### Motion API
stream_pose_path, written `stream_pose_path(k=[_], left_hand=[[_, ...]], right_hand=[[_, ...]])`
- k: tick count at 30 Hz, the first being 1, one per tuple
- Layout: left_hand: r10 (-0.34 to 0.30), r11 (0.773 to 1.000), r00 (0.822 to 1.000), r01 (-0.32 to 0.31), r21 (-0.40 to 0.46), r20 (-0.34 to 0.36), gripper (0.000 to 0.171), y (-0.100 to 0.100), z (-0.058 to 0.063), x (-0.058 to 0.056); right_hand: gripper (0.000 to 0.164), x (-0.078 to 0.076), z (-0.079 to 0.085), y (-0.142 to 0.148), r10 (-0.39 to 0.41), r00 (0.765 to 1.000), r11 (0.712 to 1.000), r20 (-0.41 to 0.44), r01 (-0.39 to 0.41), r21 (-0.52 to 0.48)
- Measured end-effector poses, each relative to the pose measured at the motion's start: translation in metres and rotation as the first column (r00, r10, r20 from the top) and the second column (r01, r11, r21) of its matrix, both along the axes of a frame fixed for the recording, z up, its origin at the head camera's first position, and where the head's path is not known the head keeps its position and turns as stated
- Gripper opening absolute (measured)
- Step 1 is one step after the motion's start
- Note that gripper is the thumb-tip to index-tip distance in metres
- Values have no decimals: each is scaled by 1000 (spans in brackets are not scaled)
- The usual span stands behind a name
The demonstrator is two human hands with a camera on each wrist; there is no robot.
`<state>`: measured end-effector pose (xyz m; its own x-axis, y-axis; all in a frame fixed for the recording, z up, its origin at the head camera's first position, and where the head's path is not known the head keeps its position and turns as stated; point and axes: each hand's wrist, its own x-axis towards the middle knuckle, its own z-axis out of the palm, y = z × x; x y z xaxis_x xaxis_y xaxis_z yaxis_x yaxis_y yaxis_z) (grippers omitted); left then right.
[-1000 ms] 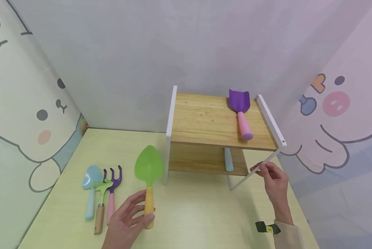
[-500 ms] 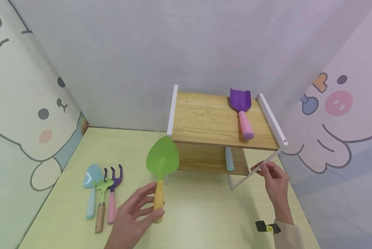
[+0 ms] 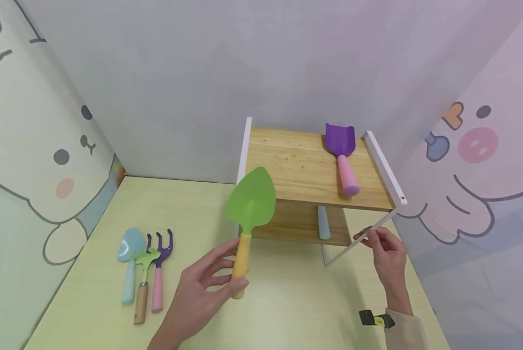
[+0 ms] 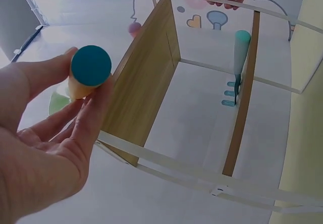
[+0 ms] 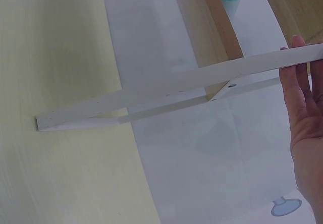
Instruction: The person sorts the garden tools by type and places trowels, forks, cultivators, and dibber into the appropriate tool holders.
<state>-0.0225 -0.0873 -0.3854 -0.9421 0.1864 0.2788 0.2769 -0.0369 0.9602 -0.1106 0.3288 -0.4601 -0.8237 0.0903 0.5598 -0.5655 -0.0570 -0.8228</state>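
My left hand holds a garden trowel by its yellow handle, green blade pointing up and away. In the head view the blade overlaps the left front corner of a two-tier wooden shelf with a white frame. The left wrist view shows the teal end of the handle between thumb and fingers. My right hand pinches the white side leg of the shelf. A purple hand shovel with a pink handle lies on the top board. On the lower board lies a light blue hand fork, its tines teal.
On the table at the left lie a light blue trowel, a small green rake with a wooden handle and a purple fork with a pink handle. Cartoon-printed cloth stands behind and at both sides.
My left hand has carried the green trowel to the right and upward, from beside the shelf to in front of its left corner. My right hand keeps its grip on the leg.
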Motion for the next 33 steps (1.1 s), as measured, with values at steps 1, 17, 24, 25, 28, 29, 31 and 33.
stream_pose_path(k=[1,17,24,25,28,29,31,33], left_hand=[[0,1000,1000,0,0,5,61,1,1,-1],[-62,996,998,63,69,-10,59,22,21,-24],[-88,989,996,92,118,-32,58,28,30,-35],[-91,988,995,94,123,-31,58,29,32,-36],[-96,987,995,97,129,-16,59,33,38,-41],[-97,987,995,97,125,-11,59,35,41,-42],[-97,989,995,96,115,1,58,38,45,-45],[-94,990,996,93,104,10,58,40,49,-48]], right_hand=[[13,0,0,0,4,1000,1000,-5,-4,0],[14,2,0,0,-17,1000,999,11,17,36],[14,0,1,0,-6,1000,1000,15,5,28],[14,0,0,0,-5,1000,1000,14,4,28],[14,0,0,0,-10,1000,999,14,9,32],[14,0,0,0,-12,1000,999,15,12,33],[14,0,0,1,-15,1000,999,16,15,34],[14,0,-1,1,-12,1000,999,18,11,32]])
